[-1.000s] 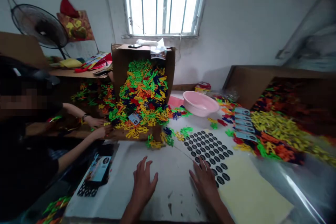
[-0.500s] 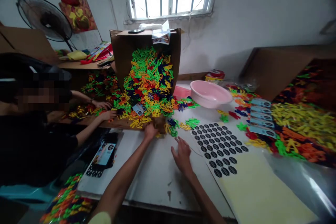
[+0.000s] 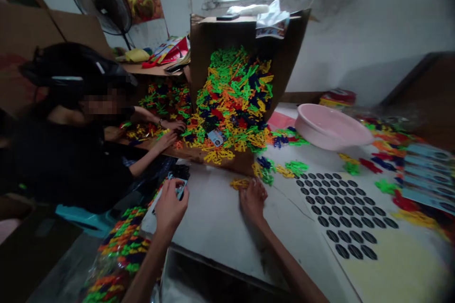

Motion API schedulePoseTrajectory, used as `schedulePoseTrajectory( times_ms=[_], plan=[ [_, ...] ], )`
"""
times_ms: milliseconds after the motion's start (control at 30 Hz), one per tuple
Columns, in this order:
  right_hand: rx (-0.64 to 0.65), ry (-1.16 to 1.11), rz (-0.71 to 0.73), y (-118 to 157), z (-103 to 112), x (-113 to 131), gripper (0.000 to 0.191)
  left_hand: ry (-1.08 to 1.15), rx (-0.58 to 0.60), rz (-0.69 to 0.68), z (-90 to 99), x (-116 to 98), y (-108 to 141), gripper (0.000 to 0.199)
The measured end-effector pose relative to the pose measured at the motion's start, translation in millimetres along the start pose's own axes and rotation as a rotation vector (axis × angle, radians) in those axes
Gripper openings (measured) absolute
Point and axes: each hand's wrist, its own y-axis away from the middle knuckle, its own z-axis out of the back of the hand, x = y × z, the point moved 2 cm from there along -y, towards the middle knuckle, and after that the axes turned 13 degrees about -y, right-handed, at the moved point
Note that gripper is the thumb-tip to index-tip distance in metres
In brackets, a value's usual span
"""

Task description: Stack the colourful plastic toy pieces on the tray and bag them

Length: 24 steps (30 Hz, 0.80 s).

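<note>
1. The left hand point(image 3: 169, 209) pinches a printed card point(image 3: 177, 188) above the bench point(image 3: 216, 218).
2. The right hand point(image 3: 253, 201) is curled, just beside yellow plastic pieces point(image 3: 241, 183); any grip cannot be told.

Open lane of bare white desk point(image 3: 213, 227) between the left hand point(image 3: 170, 208) and the right hand point(image 3: 253, 201), free toward the near edge. Farther on, a blockage right across the way: tilted brown cardboard box point(image 3: 227, 42) and its spilling heap of multicoloured plastic connector pieces point(image 3: 231, 113). Left of the heap, a seated co-worker's black-clad torso point(image 3: 71, 165) and outstretched arms. To the right, low pink plastic basin point(image 3: 332, 128), well beyond the right hand, with small scattered green and blue plastic pieces point(image 3: 284, 166) in between. Further right, a flat black-dotted sticker sheet point(image 3: 344, 213), lying low and passable.
</note>
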Motion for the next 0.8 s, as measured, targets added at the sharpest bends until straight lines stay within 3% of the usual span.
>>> schedulePoseTrajectory(
  times_ms=[100,200,300,400,500,567,700,800],
  plan=[
    [0.015,-0.224,0.031,12,-8,23,0.045,-0.362,0.184,0.027,9.4,26,7,0.052],
    [0.182,-0.524,0.076,35,-19,62,0.041,-0.431,0.285,0.008,7.2,33,8,0.054],
    [0.304,-0.802,-0.042,55,-22,98,0.041,-0.282,0.151,0.047,16.7,26,13,0.053],
    [0.35,-1.112,-0.284,59,-16,115,0.051,0.084,0.083,0.078,25.3,8,31,0.046],
    [0.421,-1.34,-0.524,48,-5,106,0.068,0.373,0.246,0.069,8.5,-14,56,0.046],
    [0.472,-1.306,-0.58,41,4,87,0.071,0.374,0.35,0.07,-14.2,-25,71,0.047],
    [0.421,-0.97,-0.378,41,21,42,0.055,0.349,0.378,0.15,-52.0,-26,82,0.032],
    [0.329,-0.666,-0.175,54,30,27,0.041,0.462,0.342,0.151,-55.9,-23,75,0.031]
  ],
)
